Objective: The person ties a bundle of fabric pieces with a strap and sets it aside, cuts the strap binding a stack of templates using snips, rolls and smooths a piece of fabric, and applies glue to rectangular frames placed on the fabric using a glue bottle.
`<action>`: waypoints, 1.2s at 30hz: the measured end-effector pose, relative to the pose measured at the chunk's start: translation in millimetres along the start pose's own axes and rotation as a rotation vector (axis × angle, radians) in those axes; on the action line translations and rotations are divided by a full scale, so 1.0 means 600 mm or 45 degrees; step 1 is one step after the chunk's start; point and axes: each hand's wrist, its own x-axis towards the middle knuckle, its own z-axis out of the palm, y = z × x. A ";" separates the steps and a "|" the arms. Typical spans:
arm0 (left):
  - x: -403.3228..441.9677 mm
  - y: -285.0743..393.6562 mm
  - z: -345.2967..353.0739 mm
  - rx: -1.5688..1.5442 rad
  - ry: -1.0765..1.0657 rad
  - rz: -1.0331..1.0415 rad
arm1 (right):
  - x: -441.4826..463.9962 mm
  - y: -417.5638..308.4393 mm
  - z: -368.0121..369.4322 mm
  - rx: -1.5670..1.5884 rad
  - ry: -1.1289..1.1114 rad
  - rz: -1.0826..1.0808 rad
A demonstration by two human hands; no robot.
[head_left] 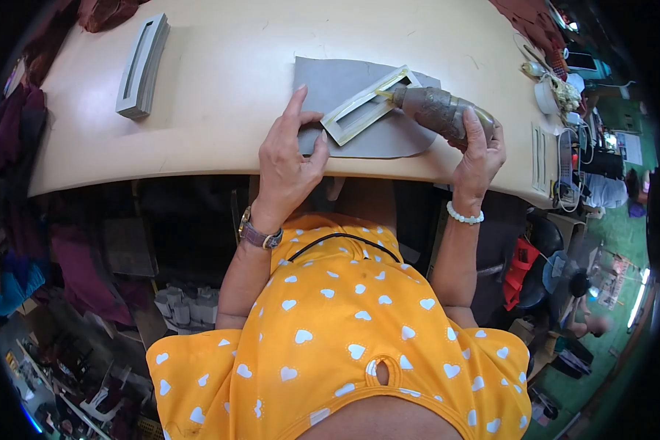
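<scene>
A pale rectangular frame (pixel 347 133) with a long slot lies tilted over a grey flat sheet (pixel 323 81) near the table's front edge. Yellowish glue shows along its rim. My left hand (pixel 292 158) pinches the frame's near left end between thumb and a bent finger, the index finger lifted away. In my right hand (pixel 480 150) is a glue bottle (pixel 436 110) wrapped in brown material, its fingers closed round the wide end. The bottle lies nearly sideways, and its yellow nozzle points left at the frame's upper right part.
A stack of similar slotted grey frames (pixel 143 70) stands at the table's left. Dark red cloth (pixel 110 13) lies at the back left. A white basket (pixel 567 165), a tape roll (pixel 545 97) and small items crowd the right edge. Below the table are grey pieces (pixel 187 306).
</scene>
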 end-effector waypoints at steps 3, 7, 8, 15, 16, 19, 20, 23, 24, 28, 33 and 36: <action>0.001 0.002 0.000 -0.023 0.003 0.004 | -0.022 -0.007 0.012 0.035 -0.036 0.039; 0.001 0.004 -0.006 -0.014 -0.041 -0.034 | -0.050 -0.018 0.026 0.047 -0.085 0.057; 0.001 0.005 -0.007 -0.057 -0.065 -0.090 | -0.056 -0.020 0.028 0.046 -0.100 0.056; -0.002 -0.007 -0.006 -0.124 -0.065 -0.049 | -0.080 -0.021 0.034 0.127 -0.216 0.165; -0.001 -0.006 -0.006 -0.139 -0.065 -0.067 | -0.076 -0.020 0.028 0.155 -0.240 0.231; 0.001 0.000 -0.007 -0.154 -0.065 -0.095 | -0.039 -0.013 0.003 0.711 -0.162 0.647; 0.001 -0.001 -0.007 -0.142 -0.066 -0.086 | -0.021 -0.010 -0.008 0.816 -0.138 0.696; 0.001 -0.001 -0.005 -0.097 -0.056 -0.076 | 0.017 -0.020 -0.019 0.977 -0.078 0.675; 0.001 0.000 -0.004 -0.082 -0.051 -0.075 | 0.029 -0.007 -0.025 0.806 -0.061 0.509; 0.001 -0.002 0.000 -0.021 -0.037 -0.035 | 0.069 0.057 -0.042 0.085 0.008 0.065; 0.002 0.000 0.000 -0.022 -0.033 -0.060 | 0.060 0.059 -0.030 -0.985 0.031 -0.589; 0.003 0.002 0.001 -0.002 -0.033 -0.063 | 0.045 0.004 0.011 -1.116 -0.043 -0.801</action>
